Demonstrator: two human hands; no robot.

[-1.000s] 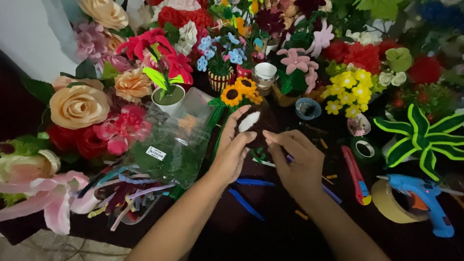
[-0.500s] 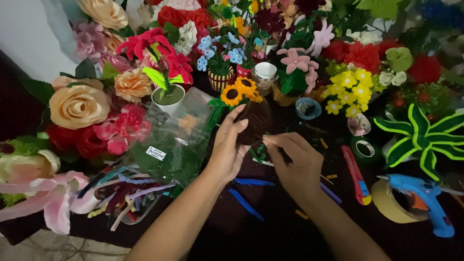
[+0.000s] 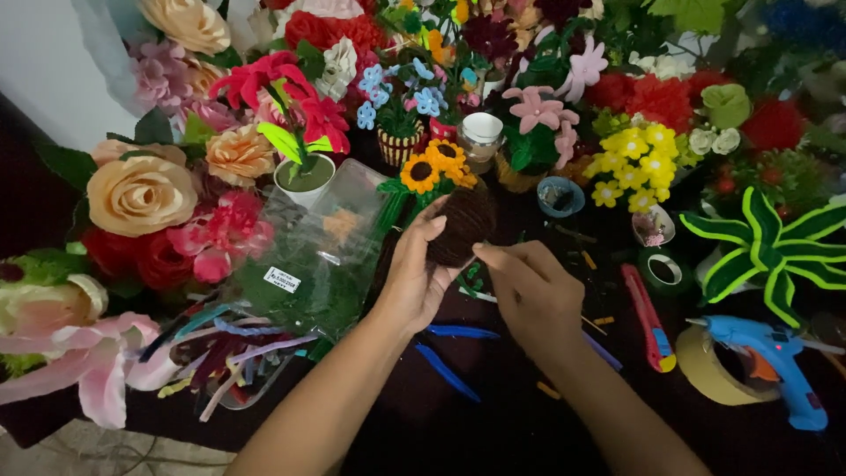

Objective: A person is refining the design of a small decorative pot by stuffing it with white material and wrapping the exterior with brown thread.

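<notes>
1. The left hand [image 3: 414, 278] is covering the near side of the dark brown fuzzy ball [image 3: 463, 225], so its full shape is staying hidden.
2. The right hand [image 3: 533, 295] is hiding whatever its fingertips are pinching.
3. The white label [image 3: 282, 280] on the clear bag [image 3: 330, 256] is showing print too small to tell.
4. The picture's right edge is cutting off the green striped leaves [image 3: 767, 247].
5. The left edge is cropping the pink lily [image 3: 79, 361].
6. The dark worktop [image 3: 458, 423] is swallowing small scraps in shadow.
</notes>
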